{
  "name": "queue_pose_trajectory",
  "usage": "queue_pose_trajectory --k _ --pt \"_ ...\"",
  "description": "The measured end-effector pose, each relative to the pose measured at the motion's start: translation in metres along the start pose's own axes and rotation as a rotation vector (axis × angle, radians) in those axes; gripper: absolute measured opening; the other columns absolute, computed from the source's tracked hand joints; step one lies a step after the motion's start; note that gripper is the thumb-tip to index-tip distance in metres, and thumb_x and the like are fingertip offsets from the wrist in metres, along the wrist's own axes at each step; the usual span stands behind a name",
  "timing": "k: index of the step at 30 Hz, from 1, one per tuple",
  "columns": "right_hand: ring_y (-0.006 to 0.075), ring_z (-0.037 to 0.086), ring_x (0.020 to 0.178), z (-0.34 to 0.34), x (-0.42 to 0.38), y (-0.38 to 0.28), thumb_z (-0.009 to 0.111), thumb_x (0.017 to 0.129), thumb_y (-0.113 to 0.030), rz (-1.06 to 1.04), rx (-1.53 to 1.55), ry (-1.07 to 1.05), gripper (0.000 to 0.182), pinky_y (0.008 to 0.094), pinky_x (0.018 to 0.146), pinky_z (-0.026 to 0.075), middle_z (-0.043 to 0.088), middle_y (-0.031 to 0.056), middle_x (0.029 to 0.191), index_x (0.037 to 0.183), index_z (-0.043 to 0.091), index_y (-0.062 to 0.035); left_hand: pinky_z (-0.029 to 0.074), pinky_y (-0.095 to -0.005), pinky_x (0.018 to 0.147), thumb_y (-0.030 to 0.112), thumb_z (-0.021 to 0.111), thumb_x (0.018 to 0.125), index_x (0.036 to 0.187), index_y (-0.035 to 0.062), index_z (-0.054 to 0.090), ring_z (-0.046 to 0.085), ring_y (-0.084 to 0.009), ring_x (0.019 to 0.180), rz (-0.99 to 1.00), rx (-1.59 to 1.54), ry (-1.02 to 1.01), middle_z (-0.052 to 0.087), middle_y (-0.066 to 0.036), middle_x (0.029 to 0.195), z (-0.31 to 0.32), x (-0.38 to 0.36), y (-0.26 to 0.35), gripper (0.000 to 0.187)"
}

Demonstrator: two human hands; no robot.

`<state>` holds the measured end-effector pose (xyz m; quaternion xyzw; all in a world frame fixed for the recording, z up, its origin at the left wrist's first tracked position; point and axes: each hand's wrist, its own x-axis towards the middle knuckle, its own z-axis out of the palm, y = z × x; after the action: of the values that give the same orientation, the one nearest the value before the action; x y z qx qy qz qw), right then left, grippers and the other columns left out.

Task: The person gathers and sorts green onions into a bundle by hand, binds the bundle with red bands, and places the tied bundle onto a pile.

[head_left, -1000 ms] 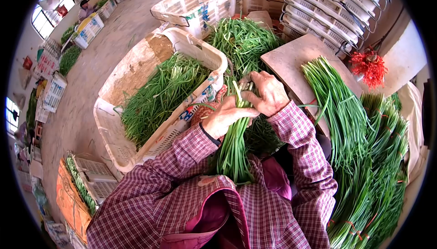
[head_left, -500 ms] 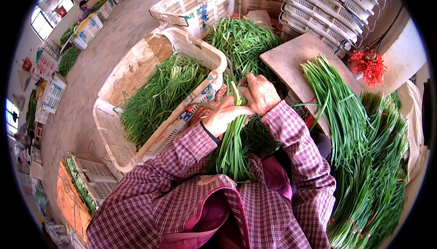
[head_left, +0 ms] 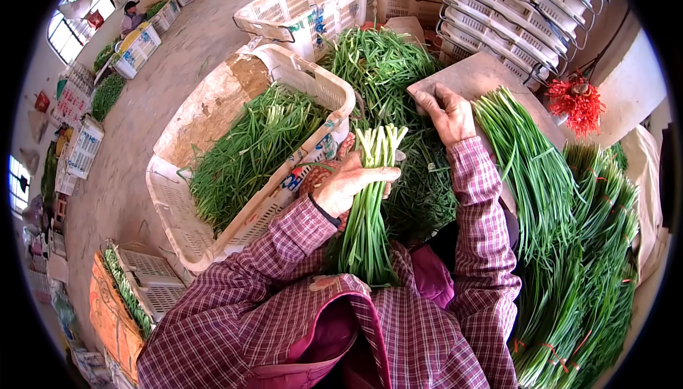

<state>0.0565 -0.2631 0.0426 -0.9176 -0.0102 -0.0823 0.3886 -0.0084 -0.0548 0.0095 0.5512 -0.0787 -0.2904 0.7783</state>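
My left hand [head_left: 351, 184] is wrapped round a bunch of green stalks [head_left: 364, 236], whose pale cut ends point up and whose leaves hang down against my jacket. To the right, my right hand [head_left: 448, 113] is raised near the left corner of a wooden board [head_left: 475, 70], its fingers bent and thumb up; whether anything small lies between them is hidden. Loose greens [head_left: 380, 61] are heaped beyond my hands. On the board's right part lies a larger bundle of greens [head_left: 523, 158].
A white crate [head_left: 206, 236] with loose greens stands at the left, another white crate [head_left: 306, 15] behind it. Stacked crates [head_left: 512, 12] rise at the back right. Red ties [head_left: 575, 104] hang there. Tied bunches [head_left: 590, 268] lie at the right. A person [head_left: 131, 19] sits far off.
My right hand has let go of the bunch and moved right and up to the board. My left hand still holds the bunch, whose pale ends now show fanned out.
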Motion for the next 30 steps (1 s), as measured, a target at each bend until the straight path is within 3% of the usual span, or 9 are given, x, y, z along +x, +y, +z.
queue_pose_trajectory --k 2,5,13,16,18,21,22,25,30 --pt "0.0285 0.063 0.096 0.022 -0.021 -0.022 0.050 0.093 -0.044 -0.399 0.526 0.008 0.043 0.0391 0.083 0.048 0.065 0.0179 0.100 0.109 0.065 -0.0069 0.051 -0.0266 0.075 0.003 0.068 0.081 0.120 0.0053 0.056 0.062 -0.0126 0.087 -0.040 -0.054 -0.031 0.063 -0.002 0.102 -0.001 0.000 0.001 0.040" --pt "0.0330 0.056 0.106 0.038 -0.031 -0.032 0.041 0.098 -0.036 -0.685 0.238 -0.276 0.043 0.0429 0.096 0.041 0.062 0.0166 0.113 0.121 0.058 -0.0037 0.056 -0.0310 0.073 0.002 0.067 0.079 0.115 0.0022 0.054 0.065 -0.0201 0.084 -0.067 -0.276 -0.081 0.063 -0.010 0.098 0.002 0.001 0.013 0.038" --pt "0.0333 0.028 0.137 0.041 -0.022 -0.066 0.075 0.072 -0.051 -0.528 0.787 -0.303 0.112 0.0437 0.110 0.029 0.025 0.0189 0.150 0.148 0.005 -0.0093 0.058 -0.0338 0.070 0.010 0.063 0.082 0.095 0.0006 0.060 0.066 -0.0198 0.074 0.394 -0.349 -0.124 0.065 -0.010 0.084 -0.021 0.027 0.092 0.017" --pt "0.0324 0.047 0.125 0.056 -0.036 -0.040 0.076 0.075 -0.037 -0.585 0.418 -0.177 0.095 0.0405 0.105 0.038 0.041 0.0226 0.140 0.146 0.019 -0.0100 0.054 -0.0405 0.083 0.013 0.063 0.082 0.084 0.0059 0.060 0.065 -0.0200 0.073 0.586 -0.407 -0.174 0.064 -0.009 0.078 -0.056 0.039 0.139 0.008" --pt "0.0357 0.061 0.106 0.057 -0.043 -0.008 0.070 0.078 -0.024 -0.252 0.121 -0.200 0.075 0.0416 0.097 0.046 0.059 0.0230 0.120 0.140 0.031 -0.0100 0.050 -0.0439 0.088 0.015 0.064 0.082 0.081 0.0086 0.058 0.062 -0.0187 0.075 0.765 -0.325 -0.192 0.062 -0.005 0.075 -0.085 0.037 0.168 0.008" --pt "0.0389 0.063 0.079 0.082 -0.050 0.095 0.065 0.079 -0.025 -0.124 -0.202 -0.091 0.035 0.0469 0.072 0.050 0.065 0.0209 0.084 0.110 0.058 -0.0099 0.044 -0.0423 0.093 0.016 0.064 0.083 0.084 0.0123 0.057 0.054 -0.0156 0.074 0.819 -0.433 -0.196 0.054 0.001 0.074 -0.112 0.022 0.199 0.009" --pt "0.0308 0.067 0.081 0.082 -0.051 0.114 0.067 0.080 -0.026 0.003 -0.434 -0.184 0.035 0.0424 0.076 0.054 0.068 0.0143 0.081 0.113 0.058 -0.0180 0.043 -0.0416 0.094 0.016 0.064 0.083 0.085 0.0126 0.057 0.053 -0.0155 0.074 0.845 -0.428 -0.211 0.054 0.002 0.075 -0.125 0.023 0.206 0.008" --pt "0.0331 0.066 0.086 0.062 -0.060 0.129 0.063 0.081 -0.029 0.271 -0.599 -0.225 0.025 0.0439 0.078 0.053 0.068 0.0147 0.087 0.103 0.063 -0.0171 0.042 -0.0409 0.094 0.015 0.063 0.085 0.085 0.0123 0.056 0.054 -0.0157 0.075 0.877 -0.445 -0.236 0.054 0.002 0.075 -0.142 0.022 0.216 0.007" --pt "0.0323 0.064 0.088 0.022 -0.058 0.094 0.063 0.082 -0.024 0.022 -0.254 0.255 0.023 0.0433 0.077 0.051 0.064 0.0141 0.094 0.103 0.063 -0.0133 0.046 -0.0421 0.089 0.017 0.062 0.088 0.078 0.0077 0.056 0.057 -0.0200 0.075 0.839 -0.398 -0.075 0.054 -0.004 0.070 -0.144 0.028 0.212 0.015"
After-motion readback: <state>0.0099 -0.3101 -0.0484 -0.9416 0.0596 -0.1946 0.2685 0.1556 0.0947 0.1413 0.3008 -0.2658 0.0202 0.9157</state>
